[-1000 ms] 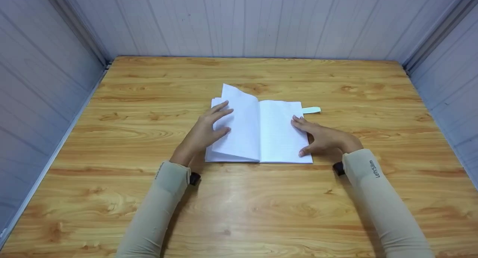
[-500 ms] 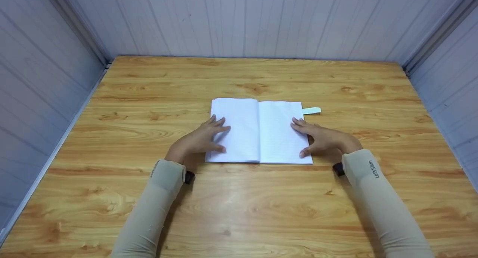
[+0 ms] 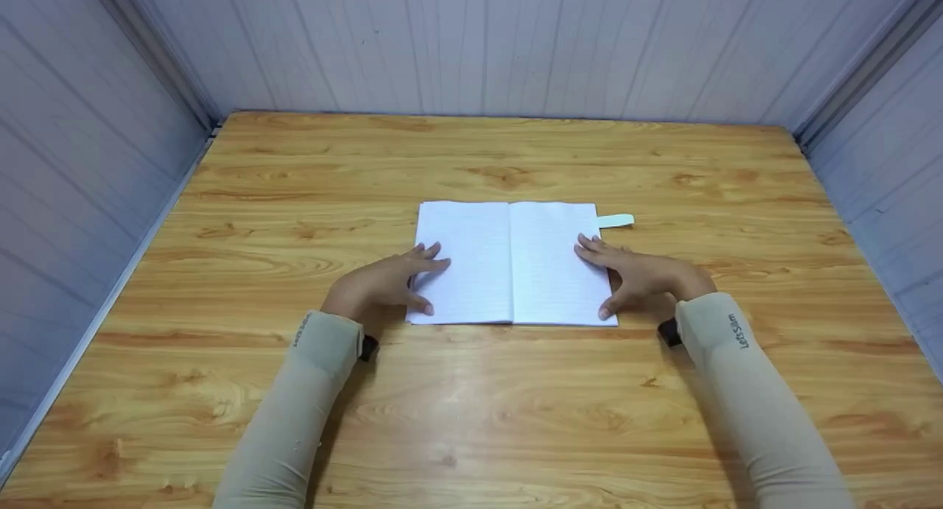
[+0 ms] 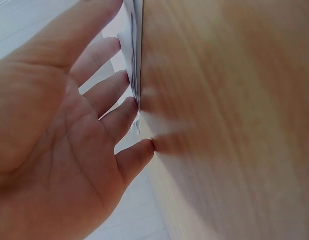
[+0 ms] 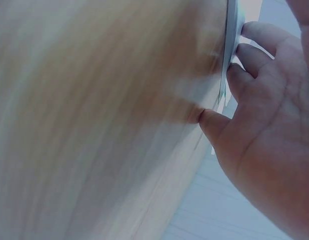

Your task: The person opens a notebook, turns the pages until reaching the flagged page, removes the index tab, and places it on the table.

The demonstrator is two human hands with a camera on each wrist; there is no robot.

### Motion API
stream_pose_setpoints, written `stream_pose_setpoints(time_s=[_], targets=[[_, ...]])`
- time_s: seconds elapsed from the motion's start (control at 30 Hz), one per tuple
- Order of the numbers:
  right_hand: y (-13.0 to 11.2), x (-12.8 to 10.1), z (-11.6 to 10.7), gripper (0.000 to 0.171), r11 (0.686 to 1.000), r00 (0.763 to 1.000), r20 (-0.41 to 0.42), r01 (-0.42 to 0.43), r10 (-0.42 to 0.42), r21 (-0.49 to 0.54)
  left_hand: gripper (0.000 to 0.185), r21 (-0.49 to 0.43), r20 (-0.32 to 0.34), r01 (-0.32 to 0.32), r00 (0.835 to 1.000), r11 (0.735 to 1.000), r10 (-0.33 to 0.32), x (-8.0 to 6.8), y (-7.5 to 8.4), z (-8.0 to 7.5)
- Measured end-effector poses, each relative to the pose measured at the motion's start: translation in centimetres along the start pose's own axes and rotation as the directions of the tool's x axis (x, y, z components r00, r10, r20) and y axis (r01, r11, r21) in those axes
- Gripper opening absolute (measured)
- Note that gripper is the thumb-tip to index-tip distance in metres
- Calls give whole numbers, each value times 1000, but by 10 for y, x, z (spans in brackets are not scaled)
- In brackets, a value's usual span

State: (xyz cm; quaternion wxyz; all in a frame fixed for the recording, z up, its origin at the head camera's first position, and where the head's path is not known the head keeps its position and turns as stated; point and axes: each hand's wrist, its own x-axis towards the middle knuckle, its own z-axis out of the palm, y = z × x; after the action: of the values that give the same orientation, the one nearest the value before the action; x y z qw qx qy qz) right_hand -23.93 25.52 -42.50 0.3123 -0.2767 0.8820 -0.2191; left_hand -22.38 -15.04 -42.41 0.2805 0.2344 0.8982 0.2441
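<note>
An open notebook (image 3: 479, 266) with faintly lined white pages lies flat on the table, its fold running up the middle. A pale green strip (image 3: 616, 220) sticks out past its right edge. My left hand (image 3: 385, 279) rests spread at the left page's outer edge, fingertips and thumb on the paper. In the left wrist view the page edges (image 4: 136, 65) run along the fingertips, and the little finger (image 4: 136, 159) touches the table. Likewise, my right hand (image 3: 647, 275) rests spread over the right page's outer edge, its little finger (image 5: 214, 125) down on the table.
The wood-grain table (image 3: 471, 406) stretches out on all sides of the notebook. Pale panelled walls (image 3: 479, 45) close it in at the back, left and right. Both forearms wear beige sleeves (image 3: 759, 391), with a small black device (image 3: 669, 332) under each wrist.
A raised leaf on the left side has come down flat. My left hand has moved down and slightly left, toward the near corner of the left page. The right hand has hardly moved.
</note>
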Motion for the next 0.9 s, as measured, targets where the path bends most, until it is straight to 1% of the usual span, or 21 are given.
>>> stream_pose_setpoints(time_s=[0.13,0.27,0.43,0.6,0.8,0.9], targets=[[1,-1,-1,111,1000,1000,7,11,-11,-3,82,26,9,-11,1000,1000,11,3,1,-1],[0,-1,0,111,1000,1000,6,7,-7,0,82,20,9,0,1000,1000,0,4,0,-2],[1,0,1,109,1000,1000,2,29,-29,-8,81,12,7,13,1000,1000,-13,3,-1,-2],[2,0,1,109,999,1000,5,31,-31,-12,81,9,6,-3,1000,1000,3,2,0,-2],[-1,1,-1,109,999,998,24,52,-52,-7,81,-1,6,30,1000,1000,-30,2,-1,-2],[-1,0,-2,111,999,998,35,44,-44,-3,81,-5,3,22,1000,1000,-22,3,0,-2]])
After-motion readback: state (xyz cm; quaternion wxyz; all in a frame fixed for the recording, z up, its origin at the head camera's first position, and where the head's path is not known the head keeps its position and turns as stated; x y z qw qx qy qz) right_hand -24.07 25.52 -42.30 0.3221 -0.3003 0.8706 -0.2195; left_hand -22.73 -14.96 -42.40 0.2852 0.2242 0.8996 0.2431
